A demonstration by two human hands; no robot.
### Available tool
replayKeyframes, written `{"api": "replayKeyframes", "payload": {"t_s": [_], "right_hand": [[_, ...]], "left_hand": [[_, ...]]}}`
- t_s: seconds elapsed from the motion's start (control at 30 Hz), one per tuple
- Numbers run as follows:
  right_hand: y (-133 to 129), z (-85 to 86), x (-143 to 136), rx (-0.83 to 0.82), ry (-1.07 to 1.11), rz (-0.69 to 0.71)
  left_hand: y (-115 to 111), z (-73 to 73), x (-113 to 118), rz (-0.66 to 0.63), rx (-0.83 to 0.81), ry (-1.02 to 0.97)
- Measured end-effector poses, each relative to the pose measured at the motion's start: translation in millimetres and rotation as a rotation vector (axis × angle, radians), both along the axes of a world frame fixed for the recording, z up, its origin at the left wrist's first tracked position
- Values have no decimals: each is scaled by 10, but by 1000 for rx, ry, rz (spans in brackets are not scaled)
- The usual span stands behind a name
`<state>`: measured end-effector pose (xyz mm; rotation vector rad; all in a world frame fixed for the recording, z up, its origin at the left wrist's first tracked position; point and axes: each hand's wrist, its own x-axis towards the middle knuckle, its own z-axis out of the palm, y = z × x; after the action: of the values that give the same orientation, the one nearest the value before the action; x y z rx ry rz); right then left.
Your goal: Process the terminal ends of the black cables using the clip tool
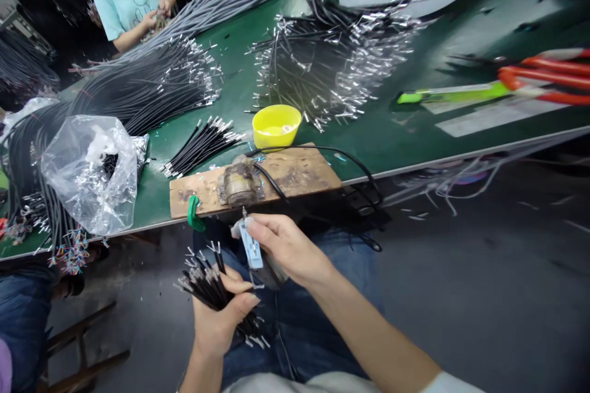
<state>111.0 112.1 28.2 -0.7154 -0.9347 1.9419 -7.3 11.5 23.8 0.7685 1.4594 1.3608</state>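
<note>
My left hand [219, 322] is closed round a bundle of short black cables [205, 285] with silvery stripped ends, held above my lap. Between its thumb and forefinger a thin wire end sticks out, just below a small light-blue block [251, 249]. The thumb and fingers of my right hand [292, 245] pinch this block, which has a metal strip along its face. Its upper end meets the thin metal shaft of a small worn motor [240, 183] fixed on a wooden board [304, 172]. Whether block and shaft are joined is hard to see.
On the green table [235, 80] lie piles of black cables [318, 67], a small cable bundle [203, 147], a yellow bowl [276, 129], a plastic bag [92, 178], a green clip [194, 214] and orange-handled pliers [548, 77]. Another person [133, 0] works across the table.
</note>
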Motion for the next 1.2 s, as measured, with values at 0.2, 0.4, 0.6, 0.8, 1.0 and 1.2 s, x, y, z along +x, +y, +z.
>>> {"api": "replayKeyframes", "payload": {"t_s": [0.2,0.4,0.6,0.8,1.0,1.2], "right_hand": [[-74,-12,-111,-116,190,51],[-104,-243,-33,-171,202,73],[-245,-480,192,-72,-53,-137],[-455,-287,253,592,-419,-287],[-484,-136,114,751,-389,-189],[-521,-260,46,642,-329,-323]], "left_hand": [[99,-16,61,-18,-24,-62],[85,-20,78,9,-21,-55],[-18,-28,31,23,-53,-22],[-87,-105,80,-56,-204,-69],[-118,-121,113,-49,-231,-80],[-161,-202,71,14,-262,-159]]}}
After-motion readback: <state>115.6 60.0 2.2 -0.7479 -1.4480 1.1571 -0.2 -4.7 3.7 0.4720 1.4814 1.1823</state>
